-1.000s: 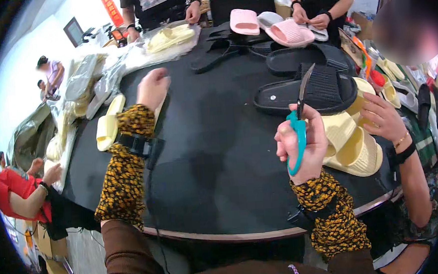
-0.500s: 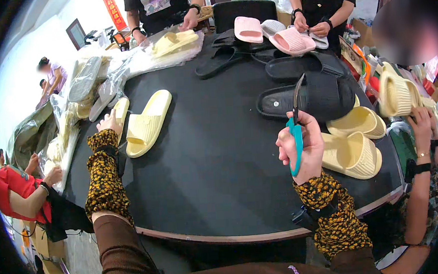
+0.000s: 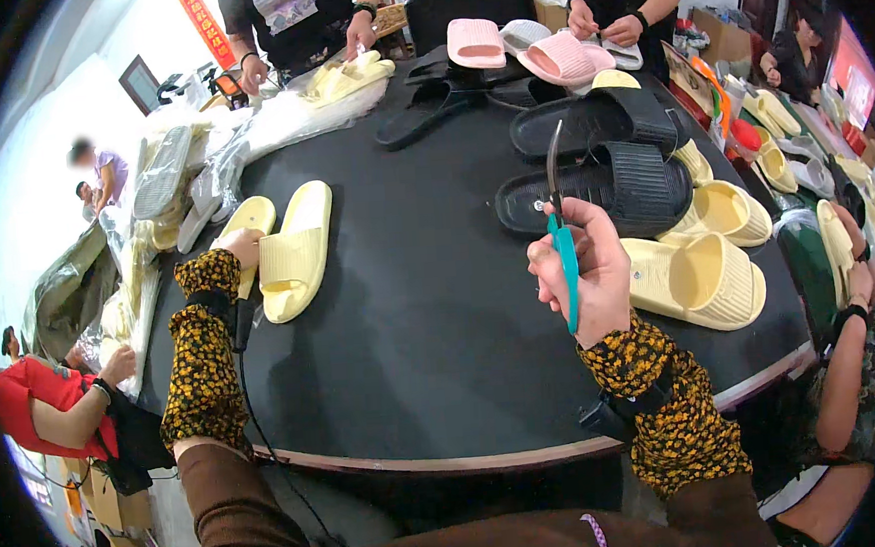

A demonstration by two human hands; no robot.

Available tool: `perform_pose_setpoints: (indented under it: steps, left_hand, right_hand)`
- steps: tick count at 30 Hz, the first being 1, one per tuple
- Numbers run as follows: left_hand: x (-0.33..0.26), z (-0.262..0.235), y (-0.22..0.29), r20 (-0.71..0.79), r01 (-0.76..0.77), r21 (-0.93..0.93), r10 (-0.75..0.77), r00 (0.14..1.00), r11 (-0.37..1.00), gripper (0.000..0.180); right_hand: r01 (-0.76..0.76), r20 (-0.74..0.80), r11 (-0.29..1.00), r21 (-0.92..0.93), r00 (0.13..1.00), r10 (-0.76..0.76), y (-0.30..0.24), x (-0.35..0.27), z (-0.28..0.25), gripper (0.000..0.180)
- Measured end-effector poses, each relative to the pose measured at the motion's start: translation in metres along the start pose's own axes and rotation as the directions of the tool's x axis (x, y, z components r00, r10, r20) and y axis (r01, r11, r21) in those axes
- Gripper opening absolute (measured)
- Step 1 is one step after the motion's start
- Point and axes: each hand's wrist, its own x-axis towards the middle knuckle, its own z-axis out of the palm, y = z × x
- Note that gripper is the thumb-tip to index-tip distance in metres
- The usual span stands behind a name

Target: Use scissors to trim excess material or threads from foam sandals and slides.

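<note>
In the head view, your left grip (image 3: pixel 241 247) is resting over one yellow slipper (image 3: pixel 257 213) at about ten o'clock on the bench (image 3: pixel 432 354); its underside is hiding from view, so I cannot tell whether it is closing on the slipper. A second yellow slipper (image 3: pixel 297 242) is lying just beside it, on its three-o'clock side. Your right grip (image 3: pixel 593 274), at three o'clock, is wrapping firmly around one pair of teal-handled scissors (image 3: pixel 565 256), whose tip is pointing toward twelve. Farther out at three, two pale slippers (image 3: pixel 724 284) are lying side by side, and part of a third is showing behind them. Two black slippers (image 3: pixel 642 181) are lying near two o'clock; at least two pink slippers (image 3: pixel 476 43) are sitting between twelve and one. Two people (image 3: pixel 287 17) are standing across from you, at eleven and one.
</note>
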Motion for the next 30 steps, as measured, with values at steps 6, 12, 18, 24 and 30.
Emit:
perform_pose_setpoints:
  steps: [6, 12, 18, 24, 30]
  left_hand:
    - [-0.001, -0.009, 0.070, 0.162, -0.010, -0.699, 0.171, 0.972, 0.715, 0.015]
    - [-0.058, -0.042, 0.185, 0.016, 0.066, -0.983, 0.280, 0.960, -0.172, 0.015]
    - [-0.085, -0.047, 0.235, 0.036, 0.032, -0.999, 0.469, 0.883, 0.016, 0.019]
    - [-0.086, -0.039, 0.205, -0.061, 0.082, -0.924, 0.356, 0.933, -0.374, 0.016]
    - [-0.092, -0.022, 0.194, -0.005, 0.190, -0.855, 0.374, 0.927, -0.482, 0.013]
  right_hand:
    - [0.002, 0.007, 1.000, -0.026, 1.000, -0.001, 0.008, 0.003, -0.007, 0.043]
    - [-0.027, 0.049, 0.999, -0.024, 0.998, 0.028, -0.001, 0.001, -0.001, 0.043]
    - [0.161, -0.018, 0.980, -0.120, 0.986, -0.164, 0.016, 0.007, -0.003, 0.039]
    - [0.122, 0.052, 0.992, -0.026, 0.991, -0.121, 0.011, 0.004, -0.005, 0.041]
    - [0.134, 0.038, 0.990, -0.049, 0.990, -0.132, 0.012, 0.006, -0.008, 0.042]
